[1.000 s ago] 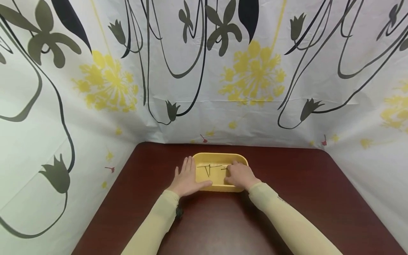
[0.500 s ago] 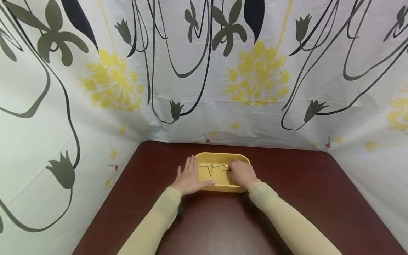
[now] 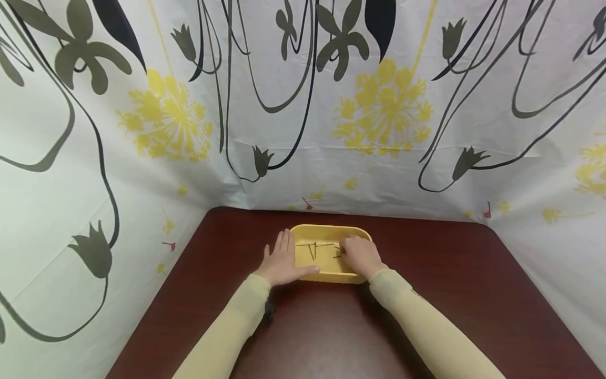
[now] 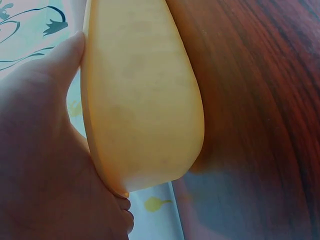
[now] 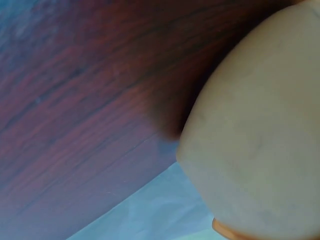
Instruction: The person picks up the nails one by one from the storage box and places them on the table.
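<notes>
A yellow plastic tray (image 3: 326, 278) stands near the table's far edge; its outer wall (image 4: 140, 100) fills the middle of the left wrist view. My left hand (image 3: 283, 263) rests along the tray's left end with fingers straight and thumb on the front rim. Thin dark nails (image 3: 313, 251) lie inside, left of the middle. My right hand (image 3: 362, 256) reaches into the right side, fingers curled on a nail (image 3: 336, 257); the fingertips are partly hidden. The right wrist view shows mostly the tray's outside (image 5: 250, 145), not the fingers.
The dark red-brown wooden table (image 3: 303, 337) spreads around the tray. A white curtain (image 3: 303, 131) with grey plants and yellow flowers hangs behind the table and along both sides.
My right hand's fingers, spread over the nails at first, have drawn together. The nail ends beside them have shifted a little apart. My left hand stays at the tray's left end.
</notes>
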Tool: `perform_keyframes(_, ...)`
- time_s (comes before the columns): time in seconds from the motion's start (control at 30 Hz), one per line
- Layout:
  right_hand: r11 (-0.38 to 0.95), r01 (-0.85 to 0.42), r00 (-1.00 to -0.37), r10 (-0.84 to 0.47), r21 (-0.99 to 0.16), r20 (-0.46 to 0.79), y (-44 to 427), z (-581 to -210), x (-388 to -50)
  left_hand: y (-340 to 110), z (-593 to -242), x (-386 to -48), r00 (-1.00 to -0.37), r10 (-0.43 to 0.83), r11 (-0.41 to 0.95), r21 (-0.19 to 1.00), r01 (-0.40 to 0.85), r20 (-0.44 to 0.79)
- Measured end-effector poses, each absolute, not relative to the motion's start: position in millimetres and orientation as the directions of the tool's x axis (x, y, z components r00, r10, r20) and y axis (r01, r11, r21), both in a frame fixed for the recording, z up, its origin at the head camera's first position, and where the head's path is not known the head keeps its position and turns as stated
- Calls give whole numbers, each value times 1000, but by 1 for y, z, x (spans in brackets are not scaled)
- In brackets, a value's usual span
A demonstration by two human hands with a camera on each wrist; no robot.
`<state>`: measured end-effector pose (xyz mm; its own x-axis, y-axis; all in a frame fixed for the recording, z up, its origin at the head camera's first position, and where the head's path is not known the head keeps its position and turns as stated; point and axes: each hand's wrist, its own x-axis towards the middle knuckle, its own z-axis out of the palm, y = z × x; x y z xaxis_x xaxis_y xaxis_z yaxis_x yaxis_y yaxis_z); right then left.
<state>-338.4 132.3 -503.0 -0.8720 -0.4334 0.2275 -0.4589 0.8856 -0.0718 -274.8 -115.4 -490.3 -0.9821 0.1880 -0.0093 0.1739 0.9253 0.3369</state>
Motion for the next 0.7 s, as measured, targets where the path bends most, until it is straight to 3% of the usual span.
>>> perform_keyframes(0.7,847,-529,-817,-523,43,243,128,-506,-345,-115,-486,-274,-983,179,919,361,157,-29)
